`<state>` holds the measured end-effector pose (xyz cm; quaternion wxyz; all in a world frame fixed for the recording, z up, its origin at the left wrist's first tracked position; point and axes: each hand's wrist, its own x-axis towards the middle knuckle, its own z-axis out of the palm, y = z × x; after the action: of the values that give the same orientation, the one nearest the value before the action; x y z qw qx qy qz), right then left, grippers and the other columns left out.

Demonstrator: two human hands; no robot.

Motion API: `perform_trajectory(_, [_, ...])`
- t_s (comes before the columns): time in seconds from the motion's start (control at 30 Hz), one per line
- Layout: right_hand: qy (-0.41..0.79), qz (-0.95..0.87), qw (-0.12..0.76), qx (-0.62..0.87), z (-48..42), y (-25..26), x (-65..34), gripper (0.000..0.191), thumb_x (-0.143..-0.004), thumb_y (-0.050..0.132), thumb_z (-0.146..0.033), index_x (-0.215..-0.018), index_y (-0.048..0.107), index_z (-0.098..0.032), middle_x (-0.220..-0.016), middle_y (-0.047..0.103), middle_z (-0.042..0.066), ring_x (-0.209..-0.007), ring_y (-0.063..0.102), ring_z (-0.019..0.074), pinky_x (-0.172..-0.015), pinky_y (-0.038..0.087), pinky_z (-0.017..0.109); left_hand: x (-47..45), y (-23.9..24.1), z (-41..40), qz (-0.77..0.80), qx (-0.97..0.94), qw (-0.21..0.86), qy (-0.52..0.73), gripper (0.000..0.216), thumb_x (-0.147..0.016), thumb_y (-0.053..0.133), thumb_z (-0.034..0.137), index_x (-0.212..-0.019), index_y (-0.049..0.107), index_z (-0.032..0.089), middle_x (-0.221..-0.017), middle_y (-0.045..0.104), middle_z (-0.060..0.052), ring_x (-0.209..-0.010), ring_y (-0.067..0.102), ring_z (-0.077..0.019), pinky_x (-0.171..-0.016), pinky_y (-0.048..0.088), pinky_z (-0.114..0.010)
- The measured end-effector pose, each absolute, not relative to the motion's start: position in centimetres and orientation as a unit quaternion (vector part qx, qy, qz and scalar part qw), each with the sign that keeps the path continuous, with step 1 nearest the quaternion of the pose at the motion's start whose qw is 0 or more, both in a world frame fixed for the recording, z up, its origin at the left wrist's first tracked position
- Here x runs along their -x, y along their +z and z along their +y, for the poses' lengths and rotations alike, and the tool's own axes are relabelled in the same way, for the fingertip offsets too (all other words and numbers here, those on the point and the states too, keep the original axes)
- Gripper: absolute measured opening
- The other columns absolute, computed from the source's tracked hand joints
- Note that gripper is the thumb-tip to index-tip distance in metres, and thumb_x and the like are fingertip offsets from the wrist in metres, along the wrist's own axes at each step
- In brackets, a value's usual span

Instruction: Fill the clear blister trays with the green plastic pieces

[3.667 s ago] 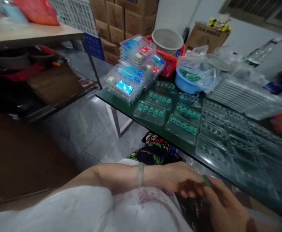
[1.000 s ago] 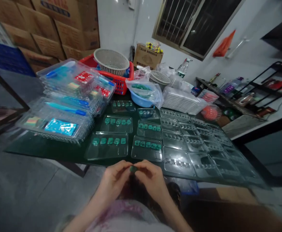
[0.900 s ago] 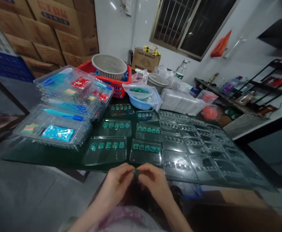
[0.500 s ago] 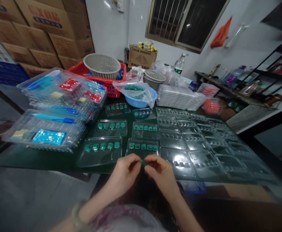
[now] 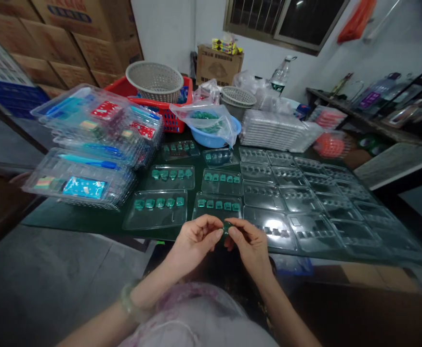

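Between the fingertips of both hands is a small green piece [image 5: 226,228], too small to make out fully. My left hand [image 5: 199,237] pinches it from one side, and my right hand [image 5: 249,243] pinches it from the other. Both are just in front of the table's near edge. Beyond them lies a clear plastic tray [image 5: 216,215] with a row of green pieces in its slots. Another clear tray [image 5: 155,219], filled the same way, sits to its left. A blue basin [image 5: 211,140] farther back holds many green pieces, partly covered by a plastic bag.
Clear trays [image 5: 310,236] without green pieces cover the table's right side. At left stand stacked filled trays [image 5: 84,188]. Behind are a red basket [image 5: 171,118], a grey colander [image 5: 155,82], a stack of clear trays [image 5: 276,132] and a water bottle [image 5: 282,74].
The view has tilted down and shifted, so the table appears higher. Both hands stay together on the small green piece, their fingers slightly rearranged around it.
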<state>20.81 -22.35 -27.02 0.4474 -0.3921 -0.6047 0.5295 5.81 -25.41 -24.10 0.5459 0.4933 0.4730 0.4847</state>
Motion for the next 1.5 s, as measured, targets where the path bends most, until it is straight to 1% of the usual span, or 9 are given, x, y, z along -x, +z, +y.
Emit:
perform_trajectory(0.13, [0.531, -0.605, 0.45, 0.388, -22.6, -27.2, -20.5, 0.016, -0.08, 0.052, -0.025, -0.092, 0.062, -0.02, -0.06, 0.057, -0.003, -0.049, 0.053, 0.008, -0.046, 0.044, 0.019, -6.3, -24.0, -26.0, 0.461, -0.483, 0.533, 0.519, 0.012, -0.077, 0.057, 0.023, -0.086, 0.056, 0.016, -0.061, 0.055, 0.002, -0.051, 0.046, -0.0056, -0.048, 0.035, -0.016])
perform_trajectory(0.3, [0.512, -0.61, 0.475, 0.373, -23.1, -27.6, -20.6, 0.016, -0.077, 0.057, -0.023, -0.093, 0.06, -0.021, -0.064, 0.056, -0.003, -0.048, 0.052, 0.0074, -0.045, 0.043, 0.018, -6.3, -24.6, -26.3, 0.482, -0.491, 0.528, 0.497, 0.017, -0.079, 0.054, 0.029, -0.071, 0.056, 0.014, -0.052, 0.047, 0.003, -0.047, 0.04, -0.0049, -0.044, 0.031, -0.017])
perform_trajectory(0.47, [0.422, -0.683, 0.479, 0.355, -23.4, -27.6, -21.4, 0.014, -0.077, 0.057, -0.02, -0.089, 0.063, -0.021, -0.072, 0.056, 0.0, -0.058, 0.054, 0.0093, -0.051, 0.044, 0.02, -6.8, -25.4, -26.3, 0.427, -0.413, 0.636, 0.492, 0.019, -0.078, 0.055, 0.032, -0.073, 0.053, 0.014, -0.05, 0.043, 0.005, -0.039, 0.032, -0.0038, -0.037, 0.021, -0.018])
perform_trajectory(0.63, [0.417, -0.724, 0.441, 0.327, -24.3, -26.9, -23.1, 0.026, -0.078, 0.054, -0.019, -0.103, 0.06, -0.022, -0.085, 0.057, 0.004, -0.07, 0.055, 0.0123, -0.057, 0.046, 0.023, -7.7, -25.4, -26.9, 0.383, -0.365, 0.7, 0.48, 0.022, -0.074, 0.059, 0.034, -0.07, 0.049, 0.015, -0.049, 0.037, 0.006, -0.04, 0.029, -0.0036, -0.038, 0.018, -0.018])
perform_trajectory(0.83, [0.449, -0.675, 0.469, 0.351, -25.6, -27.4, -23.7, 0.022, -0.08, 0.052, -0.022, -0.099, 0.061, -0.022, -0.077, 0.054, 0.002, -0.058, 0.052, 0.0092, -0.049, 0.044, 0.021, -9.2, -25.4, -28.0, 0.47, -0.462, 0.543, 0.521, 0.019, -0.074, 0.059, 0.033, -0.073, 0.051, 0.015, -0.064, 0.049, 0.002, -0.049, 0.038, -0.0054, -0.044, 0.028, -0.018])
perform_trajectory(0.93, [0.434, -0.669, 0.477, 0.368, -25.7, -28.0, -23.5, 0.021, -0.079, 0.053, -0.021, -0.098, 0.061, -0.021, -0.077, 0.055, 0.002, -0.062, 0.053, 0.0104, -0.053, 0.045, 0.022, -9.5, -25.5, -28.2, 0.503, -0.517, 0.433, 0.54, 0.014, -0.075, 0.058, 0.026, -0.07, 0.054, 0.014, -0.082, 0.055, -0.002, -0.065, 0.048, -0.0087, -0.057, 0.036, -0.019])
perform_trajectory(1.03, [0.397, -0.676, 0.491, 0.38, -25.3, -28.6, -23.3, 0.022, -0.079, 0.052, -0.019, -0.099, 0.062, -0.021, -0.079, 0.057, 0.003, -0.068, 0.055, 0.012, -0.058, 0.046, 0.023, -9.4, -25.7, -27.6, 0.529, -0.529, 0.403, 0.527, 0.011, -0.074, 0.058, 0.025, -0.07, 0.057, 0.014, -0.08, 0.056, -0.002, -0.066, 0.049, -0.0096, -0.058, 0.037, -0.02])
perform_trajectory(1.3, [0.319, -0.711, 0.487, 0.395, -24.2, -29.0, -22.8, 0.028, -0.082, 0.045, -0.013, -0.104, 0.06, -0.021, -0.085, 0.057, 0.006, -0.077, 0.055, 0.0137, -0.069, 0.046, 0.027, -8.8, -27.0, -24.1, 0.479, -0.303, 0.655, 0.499, 0.019, -0.063, 0.069, 0.023, -0.068, 0.053, 0.014, -0.058, 0.049, 0.005, -0.042, 0.036, -0.0019, -0.04, 0.026, -0.016])
perform_trajectory(1.5, [0.35, -0.707, 0.467, 0.4, -23.5, -28.4, -24.5, 0.025, -0.081, 0.049, -0.017, -0.104, 0.059, -0.022, -0.086, 0.058, 0.004, -0.073, 0.056, 0.013, -0.064, 0.048, 0.026, -10.4, -26.1, -23.6, 0.437, -0.3, 0.662, 0.53, 0.019, -0.063, 0.069, 0.021, -0.071, 0.053, 0.015, -0.055, 0.049, 0.006, -0.042, 0.039, -0.0023, -0.041, 0.027, -0.015])
